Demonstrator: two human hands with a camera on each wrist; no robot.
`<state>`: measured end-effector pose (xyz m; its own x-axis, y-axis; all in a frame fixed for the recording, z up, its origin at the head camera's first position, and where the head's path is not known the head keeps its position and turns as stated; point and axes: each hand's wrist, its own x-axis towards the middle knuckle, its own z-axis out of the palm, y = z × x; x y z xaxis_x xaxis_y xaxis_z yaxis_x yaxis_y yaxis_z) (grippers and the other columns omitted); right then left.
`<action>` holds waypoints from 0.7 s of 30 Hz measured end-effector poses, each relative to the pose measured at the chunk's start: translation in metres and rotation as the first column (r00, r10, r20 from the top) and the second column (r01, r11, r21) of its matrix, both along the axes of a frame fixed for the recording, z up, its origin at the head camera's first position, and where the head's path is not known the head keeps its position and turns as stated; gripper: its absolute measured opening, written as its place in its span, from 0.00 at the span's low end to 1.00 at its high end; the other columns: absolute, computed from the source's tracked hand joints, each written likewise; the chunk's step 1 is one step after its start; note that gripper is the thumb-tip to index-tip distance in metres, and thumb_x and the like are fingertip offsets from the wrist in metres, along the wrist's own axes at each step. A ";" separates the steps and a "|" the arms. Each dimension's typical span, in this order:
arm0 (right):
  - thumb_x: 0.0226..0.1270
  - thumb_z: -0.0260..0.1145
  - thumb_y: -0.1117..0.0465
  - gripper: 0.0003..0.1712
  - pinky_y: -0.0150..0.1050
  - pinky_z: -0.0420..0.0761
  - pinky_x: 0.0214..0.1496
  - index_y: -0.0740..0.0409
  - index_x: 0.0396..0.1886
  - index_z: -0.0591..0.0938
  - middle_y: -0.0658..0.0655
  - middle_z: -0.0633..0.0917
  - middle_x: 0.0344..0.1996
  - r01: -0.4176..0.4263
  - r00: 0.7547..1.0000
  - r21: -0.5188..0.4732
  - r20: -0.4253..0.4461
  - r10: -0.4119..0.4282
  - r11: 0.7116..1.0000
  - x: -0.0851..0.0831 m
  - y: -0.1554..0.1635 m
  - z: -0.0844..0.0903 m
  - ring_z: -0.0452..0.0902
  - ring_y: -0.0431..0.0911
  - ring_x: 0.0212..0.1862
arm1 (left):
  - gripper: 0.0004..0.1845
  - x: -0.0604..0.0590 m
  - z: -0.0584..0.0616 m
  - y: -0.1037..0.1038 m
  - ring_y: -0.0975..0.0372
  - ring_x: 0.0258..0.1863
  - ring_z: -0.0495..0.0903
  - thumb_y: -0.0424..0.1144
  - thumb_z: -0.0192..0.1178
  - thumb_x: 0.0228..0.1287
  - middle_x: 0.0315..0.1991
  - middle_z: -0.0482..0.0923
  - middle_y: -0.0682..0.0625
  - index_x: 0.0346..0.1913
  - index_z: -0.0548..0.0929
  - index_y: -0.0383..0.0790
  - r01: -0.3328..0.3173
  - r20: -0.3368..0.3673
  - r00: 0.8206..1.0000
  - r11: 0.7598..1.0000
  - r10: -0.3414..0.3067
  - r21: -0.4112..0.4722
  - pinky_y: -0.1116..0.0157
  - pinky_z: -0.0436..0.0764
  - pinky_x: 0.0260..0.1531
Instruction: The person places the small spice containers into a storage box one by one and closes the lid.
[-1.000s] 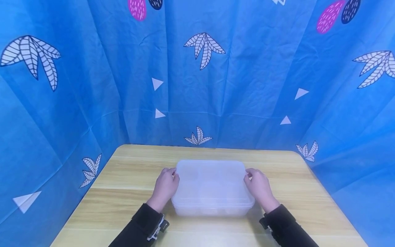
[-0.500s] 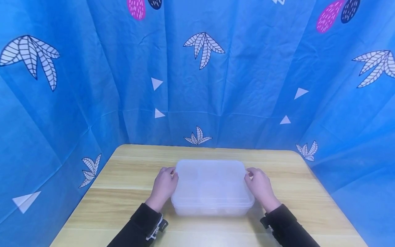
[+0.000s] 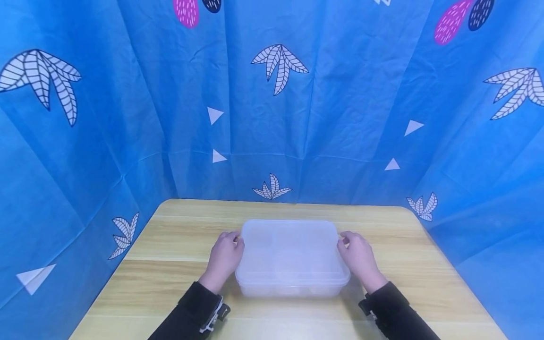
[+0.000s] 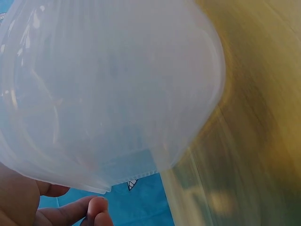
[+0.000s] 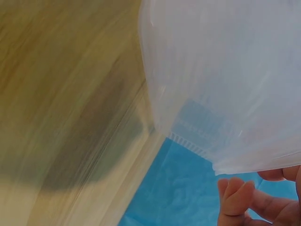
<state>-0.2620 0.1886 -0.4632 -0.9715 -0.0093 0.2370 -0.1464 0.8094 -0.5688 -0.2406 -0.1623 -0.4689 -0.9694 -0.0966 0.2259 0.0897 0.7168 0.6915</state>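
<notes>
Hands at either short end of a translucent white rectangular plastic box w/ lid, which sits approx. centre of the light wooden table, long side toward the person. Left hand lies against the box's left end, fingers curled round the lid rim near the far corner; fingertips show just below the rim in the left wrist view. Right hand mirrors it on the right end, fingers bent over the rim; fingertips show beneath the edge in the right wrist view. Both arms in black sleeves. Box rests flat on the table. Bkgd: blue leaf-print fabric backdrop on three sides of the table.
</notes>
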 end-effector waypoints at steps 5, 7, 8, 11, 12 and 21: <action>0.71 0.58 0.62 0.21 0.53 0.84 0.43 0.73 0.57 0.79 0.67 0.85 0.41 0.001 1.000 0.003 0.015 -0.001 1.000 0.000 -0.001 0.000 0.83 0.59 0.41 | 0.19 0.000 -0.003 0.000 0.48 0.46 0.82 0.36 0.52 0.74 0.51 0.79 0.35 0.58 0.79 0.24 0.003 0.001 1.000 1.000 -0.003 0.002 0.53 0.83 0.46; 0.71 0.58 0.62 0.21 0.52 0.84 0.43 0.73 0.57 0.79 0.66 0.85 0.41 0.001 1.000 0.003 0.026 -0.001 1.000 0.001 -0.001 0.000 0.82 0.58 0.41 | 0.20 0.000 -0.003 0.001 0.49 0.46 0.82 0.36 0.53 0.74 0.51 0.79 0.35 0.59 0.78 0.24 -0.001 0.009 1.000 1.000 0.001 0.010 0.54 0.83 0.45; 0.71 0.58 0.63 0.21 0.51 0.84 0.42 0.73 0.57 0.79 0.66 0.85 0.40 0.000 0.999 0.001 0.032 0.000 1.000 0.001 -0.002 0.000 0.82 0.58 0.40 | 0.20 0.001 -0.002 0.002 0.49 0.45 0.82 0.36 0.53 0.73 0.50 0.79 0.35 0.59 0.78 0.24 -0.001 0.009 1.000 1.000 0.001 0.011 0.54 0.83 0.45; 0.70 0.58 0.63 0.21 0.50 0.84 0.40 0.73 0.56 0.79 0.64 0.85 0.39 -0.002 0.999 -0.001 0.038 0.002 1.000 0.001 -0.003 0.000 0.82 0.55 0.38 | 0.20 0.002 0.000 0.003 0.50 0.44 0.81 0.35 0.55 0.72 0.49 0.79 0.36 0.59 0.78 0.24 -0.003 0.005 1.000 1.000 0.003 0.016 0.54 0.84 0.44; 0.70 0.58 0.63 0.21 0.49 0.84 0.39 0.73 0.56 0.80 0.64 0.85 0.38 -0.002 0.999 0.000 0.036 0.002 1.000 0.001 -0.003 0.000 0.81 0.54 0.38 | 0.19 0.003 0.000 0.004 0.50 0.43 0.81 0.35 0.56 0.71 0.48 0.79 0.36 0.58 0.79 0.23 0.000 0.000 1.000 1.000 0.000 0.015 0.54 0.84 0.44; 0.70 0.58 0.64 0.20 0.50 0.83 0.40 0.74 0.54 0.81 0.64 0.84 0.38 -0.013 1.000 0.032 0.004 0.013 0.999 -0.001 -0.004 -0.001 0.80 0.54 0.38 | 0.19 0.003 0.001 0.003 0.49 0.44 0.81 0.33 0.55 0.71 0.46 0.79 0.36 0.57 0.79 0.21 0.016 -0.012 1.000 1.000 -0.017 -0.016 0.52 0.83 0.47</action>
<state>-0.2628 0.1845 -0.4641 -0.9722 -0.0293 0.2322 -0.1546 0.8254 -0.5430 -0.2374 -0.1596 -0.4679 -0.9680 -0.0768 0.2390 0.1100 0.7260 0.6788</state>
